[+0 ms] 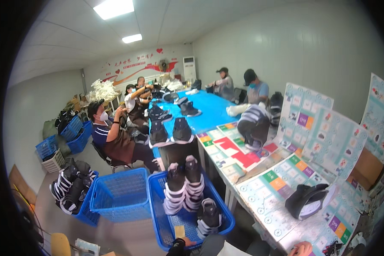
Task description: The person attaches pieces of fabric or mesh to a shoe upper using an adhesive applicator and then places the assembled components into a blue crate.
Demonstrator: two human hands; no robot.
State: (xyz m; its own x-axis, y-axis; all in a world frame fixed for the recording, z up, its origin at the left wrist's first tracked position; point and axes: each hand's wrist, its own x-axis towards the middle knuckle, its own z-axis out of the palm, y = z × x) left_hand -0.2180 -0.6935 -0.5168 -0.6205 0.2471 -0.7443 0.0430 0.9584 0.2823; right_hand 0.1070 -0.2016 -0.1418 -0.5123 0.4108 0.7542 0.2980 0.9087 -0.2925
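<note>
My left hand (187, 242), below a dark sleeve, is closed at the near rim of a blue plastic basket (227, 213). A small tan piece (180, 231) sticks up beside it; whether my fingers touch it is unclear. Inside the basket stand two stacks of black-and-white shoes (184, 187) and a shorter stack of shoes (209, 215). My right hand (302, 248) shows only in part at the lower edge, by the table's near side, and its grip is hidden. Nearest to it on the table lies a black shoe (307, 199) with a white sole, tipped on its side.
An empty blue basket (119, 192) and another holding shoes (72, 187) stand to the left. Printed boards (335, 141) lean upright along the right of the table. More shoes (254, 126) stand on the long blue table (213, 113). Several people (111, 136) sit around it.
</note>
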